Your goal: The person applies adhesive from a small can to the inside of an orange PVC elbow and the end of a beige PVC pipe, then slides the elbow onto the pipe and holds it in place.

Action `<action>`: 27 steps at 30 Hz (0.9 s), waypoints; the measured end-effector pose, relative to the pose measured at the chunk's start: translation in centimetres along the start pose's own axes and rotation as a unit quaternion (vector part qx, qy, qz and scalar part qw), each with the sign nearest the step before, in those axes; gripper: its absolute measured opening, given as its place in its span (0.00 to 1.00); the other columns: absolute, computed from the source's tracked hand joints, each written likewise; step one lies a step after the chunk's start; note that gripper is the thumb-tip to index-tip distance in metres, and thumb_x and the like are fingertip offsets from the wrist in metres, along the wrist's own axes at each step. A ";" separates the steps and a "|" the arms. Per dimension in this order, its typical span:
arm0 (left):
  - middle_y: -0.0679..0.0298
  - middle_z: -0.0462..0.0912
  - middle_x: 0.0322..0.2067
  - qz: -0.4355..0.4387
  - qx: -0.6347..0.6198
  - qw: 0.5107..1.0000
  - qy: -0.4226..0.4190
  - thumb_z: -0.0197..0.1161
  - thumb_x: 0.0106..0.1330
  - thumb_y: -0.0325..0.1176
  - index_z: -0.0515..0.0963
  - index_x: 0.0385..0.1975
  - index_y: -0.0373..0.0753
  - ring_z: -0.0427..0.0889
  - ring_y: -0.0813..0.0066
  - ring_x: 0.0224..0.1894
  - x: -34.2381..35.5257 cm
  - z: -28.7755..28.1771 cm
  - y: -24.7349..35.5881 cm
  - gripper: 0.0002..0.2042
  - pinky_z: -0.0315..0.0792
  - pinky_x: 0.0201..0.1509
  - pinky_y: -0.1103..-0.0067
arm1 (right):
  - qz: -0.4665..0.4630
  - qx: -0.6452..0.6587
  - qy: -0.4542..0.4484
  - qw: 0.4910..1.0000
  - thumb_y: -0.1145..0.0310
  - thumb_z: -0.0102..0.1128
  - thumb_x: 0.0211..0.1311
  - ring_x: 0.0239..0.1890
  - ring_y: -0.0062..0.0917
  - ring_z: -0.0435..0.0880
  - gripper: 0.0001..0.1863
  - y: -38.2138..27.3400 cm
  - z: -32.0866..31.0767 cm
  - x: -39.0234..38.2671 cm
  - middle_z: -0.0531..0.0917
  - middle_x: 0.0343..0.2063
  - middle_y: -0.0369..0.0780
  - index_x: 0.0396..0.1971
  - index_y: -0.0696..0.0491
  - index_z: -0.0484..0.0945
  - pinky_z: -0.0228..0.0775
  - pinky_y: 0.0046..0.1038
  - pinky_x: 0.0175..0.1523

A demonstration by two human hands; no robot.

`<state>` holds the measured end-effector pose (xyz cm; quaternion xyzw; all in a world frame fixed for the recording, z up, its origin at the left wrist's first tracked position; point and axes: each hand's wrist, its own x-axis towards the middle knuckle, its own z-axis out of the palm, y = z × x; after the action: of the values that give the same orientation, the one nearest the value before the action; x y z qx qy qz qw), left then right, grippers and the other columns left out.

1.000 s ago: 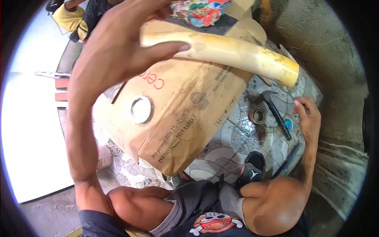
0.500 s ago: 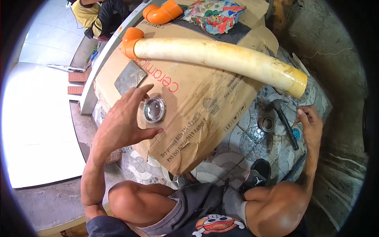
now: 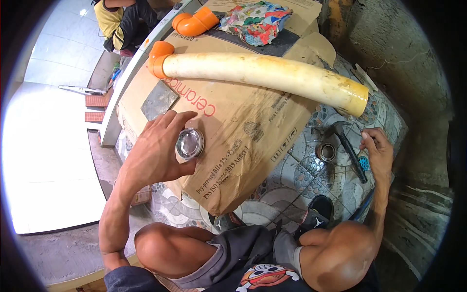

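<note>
Left hand released cream pipe, came down, now grips round metal cap.

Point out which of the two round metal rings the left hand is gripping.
The shiny ring on the cardboard, pinched by the left hand. The darker ring sits untouched on the patterned floor tiles beside the hammer.

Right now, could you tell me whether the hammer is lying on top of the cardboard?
No, the hammer lies on the patterned tile floor beside the cardboard, close to the right hand.
</note>
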<state>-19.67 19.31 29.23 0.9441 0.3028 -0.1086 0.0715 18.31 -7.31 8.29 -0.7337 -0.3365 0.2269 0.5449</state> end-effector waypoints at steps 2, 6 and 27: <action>0.55 0.77 0.46 0.028 -0.004 1.000 0.007 0.75 0.45 0.34 0.72 0.61 0.40 0.78 0.54 0.54 0.0 -0.6 0.7 0.38 0.71 0.61 0.63 | 0.009 0.001 0.004 1.000 0.71 0.63 0.71 0.32 0.19 0.80 0.08 0.0 0.2 -0.1 0.80 0.35 0.37 0.38 0.62 0.83 0.74 0.21 0.39; 0.54 0.76 0.42 0.126 -0.137 0.983 0.007 0.72 0.45 0.33 0.77 0.53 0.39 0.77 0.50 0.50 0.8 -2.4 3.9 0.30 0.70 0.58 0.63 | 0.026 -0.030 0.031 0.999 0.71 0.64 0.69 0.31 0.19 0.81 0.08 -0.7 -1.7 -0.3 0.81 0.33 0.37 0.39 0.62 0.83 0.74 0.22 0.39; 0.53 0.76 0.45 0.310 -0.214 0.926 -0.024 0.74 0.51 0.45 0.72 0.49 0.38 0.77 0.51 0.53 5.0 4.6 16.8 0.29 0.65 0.69 0.53 | 0.052 0.050 0.087 0.994 0.73 0.64 0.68 0.28 0.20 0.83 0.07 0.6 -3.4 1.3 0.82 0.31 0.38 0.39 0.62 0.84 0.75 0.22 0.34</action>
<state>-6.53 7.63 24.73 0.9502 0.0091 -0.0364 0.3094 21.72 -8.72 8.77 -0.7387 -0.2376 0.2072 0.5958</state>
